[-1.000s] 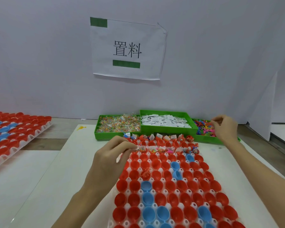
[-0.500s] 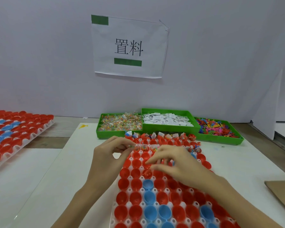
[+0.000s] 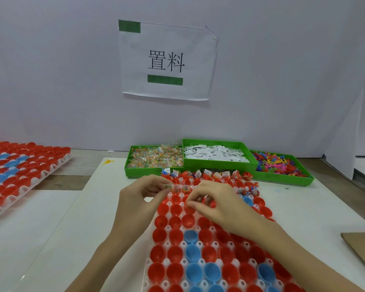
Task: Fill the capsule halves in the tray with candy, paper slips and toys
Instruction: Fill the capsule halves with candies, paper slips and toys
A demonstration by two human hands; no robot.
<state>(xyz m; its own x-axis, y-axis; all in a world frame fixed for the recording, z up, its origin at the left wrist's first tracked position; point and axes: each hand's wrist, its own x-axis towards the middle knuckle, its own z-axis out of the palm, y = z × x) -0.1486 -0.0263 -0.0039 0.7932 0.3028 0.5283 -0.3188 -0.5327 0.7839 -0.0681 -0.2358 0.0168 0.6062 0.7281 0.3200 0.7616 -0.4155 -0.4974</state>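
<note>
I'm watching both hands meet over the far rows of the white moulded plastic tray [image 3: 156, 279] of red and blue capsule halves [image 3: 193, 255], which runs from 6 toward 12 o'clock on the table.

Step in hand, I'd say: dropping pieces into 3rd-row cups. To do it well, work L to R w/o skipping cups and let go low so nothing bounces out.

Three green plastic bins at 12 o'clock: crinkly clear-wrapped candy [image 3: 156, 158], white paper slips [image 3: 216, 153], bright spiky plastic toys [image 3: 278, 165] toward 1.

Left hand [image 3: 135, 204] pinches a strip of small clear candy packets [image 3: 177, 188] between thumb and fingers. Right hand [image 3: 217, 204], fingers curled down over the cups; can't tell if it holds anything.

Capsules look smooth, glossy, rounded; the far two rows already show slips and candy.
</note>
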